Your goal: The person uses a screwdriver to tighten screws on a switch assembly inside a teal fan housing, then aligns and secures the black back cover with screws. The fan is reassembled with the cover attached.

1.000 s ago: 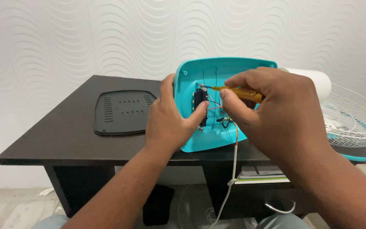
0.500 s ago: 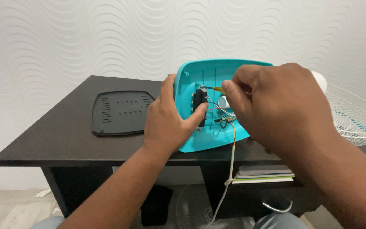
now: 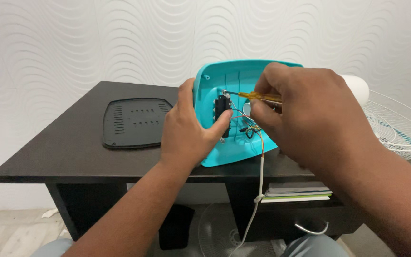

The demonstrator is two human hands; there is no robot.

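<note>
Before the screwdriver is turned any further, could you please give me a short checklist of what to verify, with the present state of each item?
1. Screwdriver tip seated at the screw beside the black part: ok, tip touches there.
2. Right hand grips the yellow handle: ok.
3. Left hand steadies the teal housing, thumb on the black part: ok.
4. Housing rests on the table: ok, tilted up, lower edge near the front edge.
5. Loose wires clear of the tip: cannot tell.
6. White cord unplugged: cannot tell, it runs out of view.
</note>
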